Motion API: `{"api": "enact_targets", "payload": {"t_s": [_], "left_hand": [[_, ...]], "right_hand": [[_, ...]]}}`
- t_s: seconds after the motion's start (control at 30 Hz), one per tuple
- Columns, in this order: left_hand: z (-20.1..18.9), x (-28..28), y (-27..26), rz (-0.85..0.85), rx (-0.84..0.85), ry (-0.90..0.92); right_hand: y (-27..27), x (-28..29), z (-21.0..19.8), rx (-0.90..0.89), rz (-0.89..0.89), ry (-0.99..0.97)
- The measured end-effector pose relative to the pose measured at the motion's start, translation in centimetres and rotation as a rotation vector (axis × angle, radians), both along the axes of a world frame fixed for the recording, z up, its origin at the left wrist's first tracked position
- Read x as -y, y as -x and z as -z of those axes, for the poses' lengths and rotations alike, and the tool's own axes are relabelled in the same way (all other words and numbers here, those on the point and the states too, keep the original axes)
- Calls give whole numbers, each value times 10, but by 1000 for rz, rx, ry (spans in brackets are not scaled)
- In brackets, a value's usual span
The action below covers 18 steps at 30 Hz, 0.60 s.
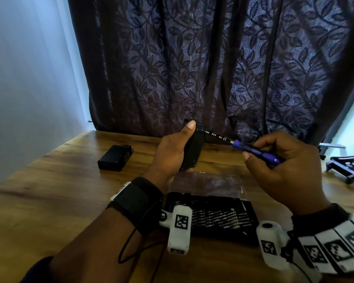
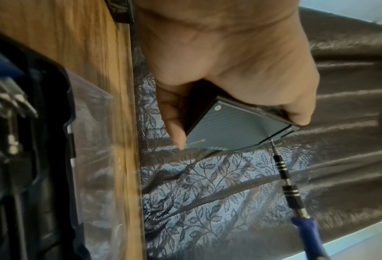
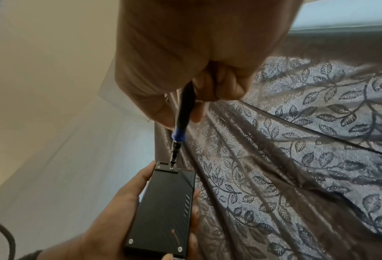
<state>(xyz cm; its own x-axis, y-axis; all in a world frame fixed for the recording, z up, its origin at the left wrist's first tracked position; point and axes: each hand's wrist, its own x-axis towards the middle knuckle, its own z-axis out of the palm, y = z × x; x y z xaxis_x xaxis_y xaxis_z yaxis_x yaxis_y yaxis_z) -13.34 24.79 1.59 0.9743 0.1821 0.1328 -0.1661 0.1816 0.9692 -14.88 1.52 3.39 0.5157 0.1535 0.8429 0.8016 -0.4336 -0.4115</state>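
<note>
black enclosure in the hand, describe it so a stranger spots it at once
Start at the wooden table before the dark leaf-patterned curtain. Above its middle, the left hand holds the black enclosure upright, a blue-handled screwdriver tip at its top end. The other black box lies flat, untouched, further left.

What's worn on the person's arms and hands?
Left hand and right hand are bare. Left wrist: wide black strap, white camera block with a black square marker, thin black cable. Right wrist: white segmented band bearing black markers, similar white block. Dark sleeve, left forearm.
</note>
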Motion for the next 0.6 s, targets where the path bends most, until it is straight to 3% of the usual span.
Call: {"api": "enact_targets", "payload": {"t_s": [0.3, 0.43, 0.6], "left_hand": [[-2, 0, -1, -20, -48, -72], [1, 1, -3, -21, -20, -86], [5, -3, -10, -47, -18, -166]], "right_hand": [[-10, 4, 3, 62, 146, 181], [-8, 6, 0, 7, 101, 106], [-9, 6, 0, 53, 128, 166]]}}
